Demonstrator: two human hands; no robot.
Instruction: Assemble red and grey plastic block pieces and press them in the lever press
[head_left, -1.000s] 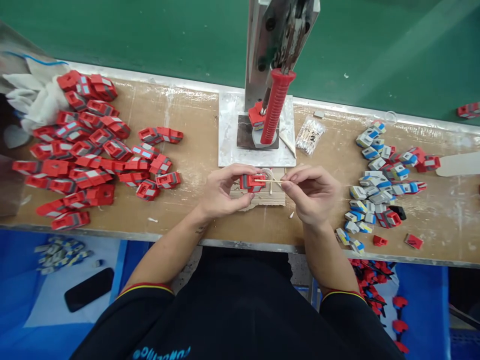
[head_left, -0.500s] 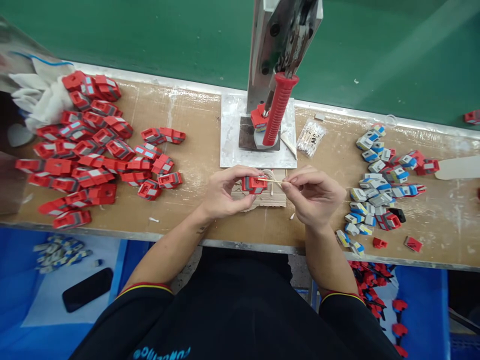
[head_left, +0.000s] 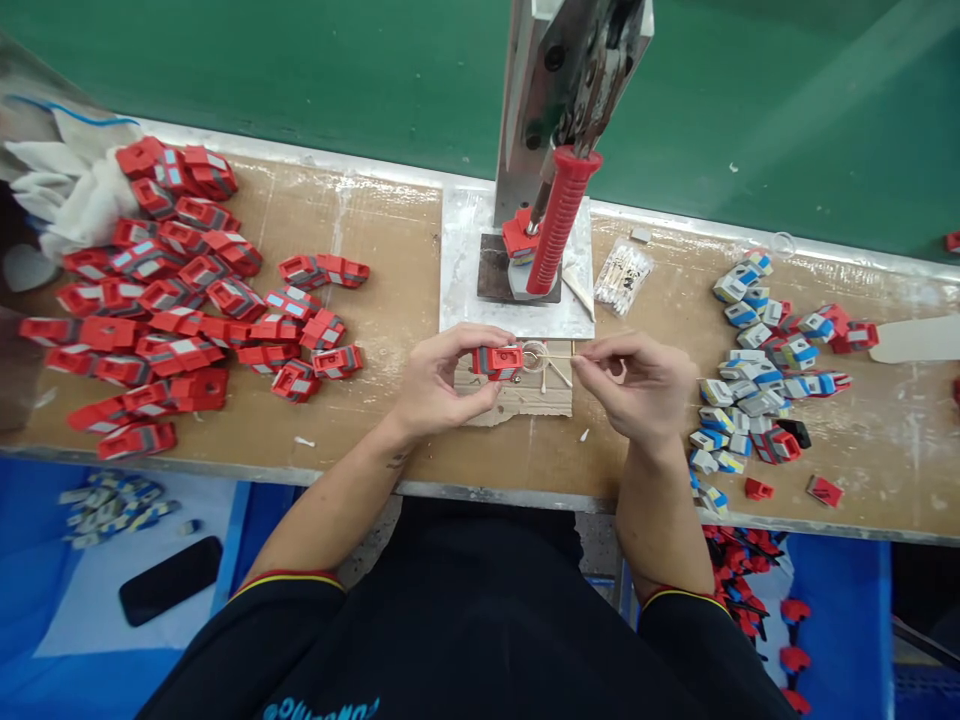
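Observation:
My left hand (head_left: pixel 439 385) grips a red toy vehicle body part (head_left: pixel 497 362) between thumb and fingers, its hollow side facing up. In a pinch, my right hand (head_left: pixel 641 385) holds a thin cotton swab (head_left: pixel 556 357). The swab's far tip is at a small round clear dish (head_left: pixel 534 364), just right of the red part. Under the dish lies a torn piece of cardboard (head_left: pixel 517 404), with more swabs on it. Directly beyond my hands is a hand press with a red handle (head_left: pixel 559 230); another red part (head_left: pixel 519 235) sits beneath it.
Many red parts (head_left: pixel 180 320) are heaped at left beside a white cloth (head_left: pixel 90 200). White and blue parts (head_left: pixel 750 370) cover the right side. A bag of cotton swabs (head_left: pixel 622 275) lies beside the press plate (head_left: pixel 461 270). Blue bins stand below the table edge, one holding a phone (head_left: pixel 171 580).
The swab's tip has moved off the red part to the dish. My left hand has shifted slightly left with the part, and my right hand slightly right.

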